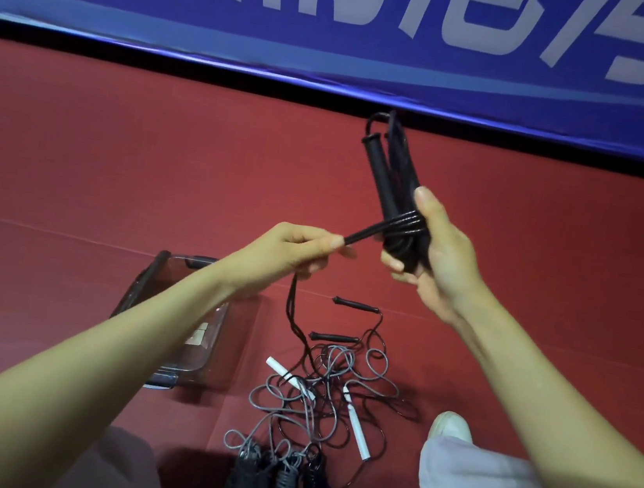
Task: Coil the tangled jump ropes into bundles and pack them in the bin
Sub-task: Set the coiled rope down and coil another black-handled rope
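Observation:
My right hand (439, 255) grips a black jump rope bundle (392, 179), its two handles held together and pointing up, with several turns of cord wound around their lower part. My left hand (303, 249) pinches the same black cord (362, 235) just left of the bundle; the cord's slack hangs from that hand to the floor. Below lies a tangled pile of ropes (333, 392), grey and black cords with white handles (359, 433) and black handles (355, 304). A clear plastic bin (177, 331) stands on the floor at left, partly hidden by my left forearm.
Several dark rope handles (276, 487) lie at the bottom edge between my knees. My white shoe (452, 426) and light trouser leg sit at right. The floor is red; a blue banner with white lettering (341, 21) runs along the back.

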Motion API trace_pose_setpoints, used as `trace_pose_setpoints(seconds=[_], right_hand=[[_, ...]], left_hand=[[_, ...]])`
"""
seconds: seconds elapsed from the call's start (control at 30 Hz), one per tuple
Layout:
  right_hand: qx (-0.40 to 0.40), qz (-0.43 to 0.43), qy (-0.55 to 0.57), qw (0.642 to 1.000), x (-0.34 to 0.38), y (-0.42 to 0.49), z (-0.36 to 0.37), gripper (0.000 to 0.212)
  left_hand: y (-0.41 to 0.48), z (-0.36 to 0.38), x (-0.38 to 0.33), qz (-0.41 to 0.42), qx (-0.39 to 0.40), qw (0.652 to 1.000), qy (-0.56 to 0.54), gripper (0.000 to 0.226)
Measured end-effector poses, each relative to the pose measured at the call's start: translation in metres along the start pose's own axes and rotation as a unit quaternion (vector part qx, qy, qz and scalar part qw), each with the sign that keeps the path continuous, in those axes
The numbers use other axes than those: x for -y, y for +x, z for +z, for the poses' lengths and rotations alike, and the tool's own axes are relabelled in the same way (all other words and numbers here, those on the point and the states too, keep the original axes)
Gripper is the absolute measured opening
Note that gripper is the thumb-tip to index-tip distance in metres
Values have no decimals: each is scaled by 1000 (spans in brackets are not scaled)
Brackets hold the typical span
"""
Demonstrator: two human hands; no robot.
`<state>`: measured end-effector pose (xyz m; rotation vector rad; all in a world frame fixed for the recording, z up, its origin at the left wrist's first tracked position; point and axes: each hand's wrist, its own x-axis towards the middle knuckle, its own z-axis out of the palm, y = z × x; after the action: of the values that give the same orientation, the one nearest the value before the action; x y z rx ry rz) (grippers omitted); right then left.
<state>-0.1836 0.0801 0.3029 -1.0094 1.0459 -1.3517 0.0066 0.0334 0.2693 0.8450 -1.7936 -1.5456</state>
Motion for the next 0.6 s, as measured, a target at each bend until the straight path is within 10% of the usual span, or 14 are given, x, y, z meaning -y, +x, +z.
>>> trace_pose_setpoints(seconds=[0.3, 0.43, 0.6], right_hand=[[316, 262, -66, 910, 7, -12, -1, 47], [318, 295, -307, 847, -4, -14, 6, 30], [149, 118, -706, 682, -22, -3, 3, 32]], left_hand=[[1, -19, 0, 58, 2, 995, 86, 20], [2, -16, -1, 9, 68, 984, 166, 16], [5, 12, 0, 48, -9, 955, 292, 8]])
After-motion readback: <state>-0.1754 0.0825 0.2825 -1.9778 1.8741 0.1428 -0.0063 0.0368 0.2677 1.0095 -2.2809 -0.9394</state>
